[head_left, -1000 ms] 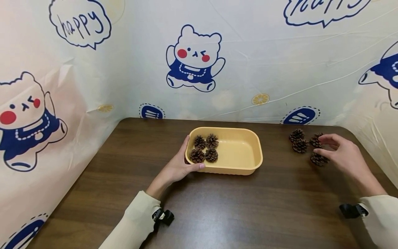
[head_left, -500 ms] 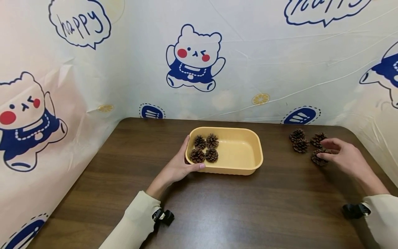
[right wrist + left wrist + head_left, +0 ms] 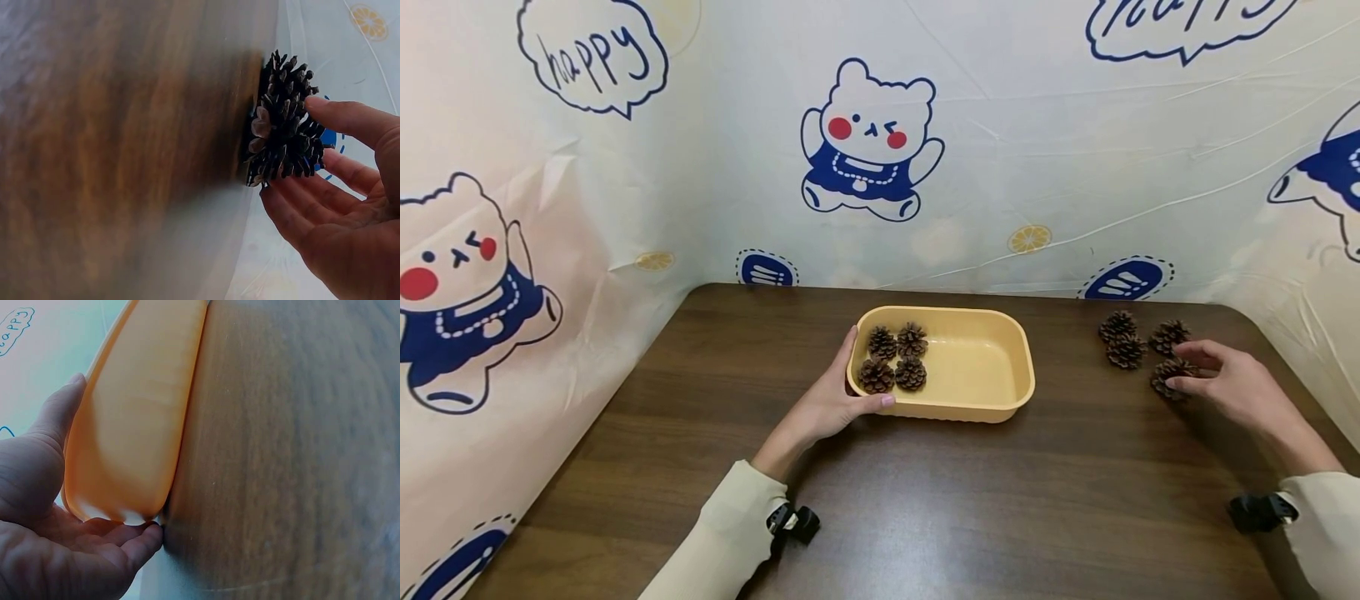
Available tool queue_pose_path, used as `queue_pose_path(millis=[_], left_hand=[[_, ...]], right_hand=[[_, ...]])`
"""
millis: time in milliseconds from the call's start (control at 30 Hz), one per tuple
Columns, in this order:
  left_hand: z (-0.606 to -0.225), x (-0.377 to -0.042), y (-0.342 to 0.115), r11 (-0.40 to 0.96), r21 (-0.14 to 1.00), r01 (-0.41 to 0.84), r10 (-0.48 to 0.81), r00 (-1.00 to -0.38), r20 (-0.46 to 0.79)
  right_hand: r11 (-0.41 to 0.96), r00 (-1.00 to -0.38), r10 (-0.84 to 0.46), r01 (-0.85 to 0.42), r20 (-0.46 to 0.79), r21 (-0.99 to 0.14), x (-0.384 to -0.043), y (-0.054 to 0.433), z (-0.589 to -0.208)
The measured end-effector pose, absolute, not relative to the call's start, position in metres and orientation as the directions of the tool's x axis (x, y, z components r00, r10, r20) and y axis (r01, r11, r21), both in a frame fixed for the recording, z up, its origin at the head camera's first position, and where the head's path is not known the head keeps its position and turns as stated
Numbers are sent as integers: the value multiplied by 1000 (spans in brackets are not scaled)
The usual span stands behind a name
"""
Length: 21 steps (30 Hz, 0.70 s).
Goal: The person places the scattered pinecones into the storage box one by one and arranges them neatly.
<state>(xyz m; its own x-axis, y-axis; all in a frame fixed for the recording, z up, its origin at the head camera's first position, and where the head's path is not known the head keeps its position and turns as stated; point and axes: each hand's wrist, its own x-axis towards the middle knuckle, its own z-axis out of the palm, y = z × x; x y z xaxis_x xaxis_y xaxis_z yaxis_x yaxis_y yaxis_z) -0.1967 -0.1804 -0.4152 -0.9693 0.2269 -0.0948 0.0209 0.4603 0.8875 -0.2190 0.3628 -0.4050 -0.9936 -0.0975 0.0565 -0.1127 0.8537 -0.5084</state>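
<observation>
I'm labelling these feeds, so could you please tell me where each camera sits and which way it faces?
Head: worn on the head, looking forward and down at the table, tray and pine cones; left hand, right hand and sleeves show.
Left wrist: worn there, looking at the tray's outer wall; the left hand shows gripping it.
Right wrist: worn there, looking at one pine cone; the right hand shows holding it.
Shared: head and left wrist show the tray.

"happy" in speech bubbles (image 3: 593,60) on backdrop (image 3: 1000,183).

Right hand (image 3: 353,225): thumb (image 3: 350,117) and fingers (image 3: 286,215) grip 1 pinecone (image 3: 287,122); brown tabletop (image 3: 119,131) beside, printed sheet (image 3: 350,69) behind.
</observation>
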Motion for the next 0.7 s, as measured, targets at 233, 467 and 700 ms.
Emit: queue_pose_path(millis=[233, 467, 700], left_hand=[[-415, -196, -180, 463, 886, 21, 225, -970, -94], [-413, -194, -179, 461, 887, 18, 219, -971, -94], [-413, -195, -178, 448, 894, 14, 219, -971, -94]], right_hand=[[858, -996, -82, -94, 47, -505, -218, 363, -406], [854, -998, -64, -68, 27, -516, -217, 361, -406], [854, -996, -62, -87, 65, -513, -217, 360, -404]])
